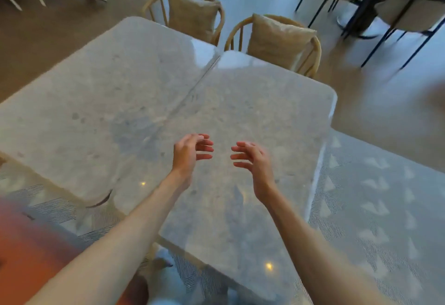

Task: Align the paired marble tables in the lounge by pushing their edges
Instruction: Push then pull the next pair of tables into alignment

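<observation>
Two grey speckled marble tables stand side by side, meeting along a straight seam. The left table (91, 102) ends short at the near side, and the right table (272, 112) reaches further toward me, so their near edges are stepped. Both my hands hover above the right table's top. My left hand (190, 152) and my right hand (252, 160) face each other with fingers loosely curled and spread, holding nothing. Neither hand plainly touches the marble.
Two wooden chairs with beige cushions (192, 13) (279, 40) stand tucked at the tables' far side. Dark-legged chairs (395, 8) and another table sit at the back right. A patterned grey rug (375, 208) lies under and right of the tables. An orange surface (26, 251) is at lower left.
</observation>
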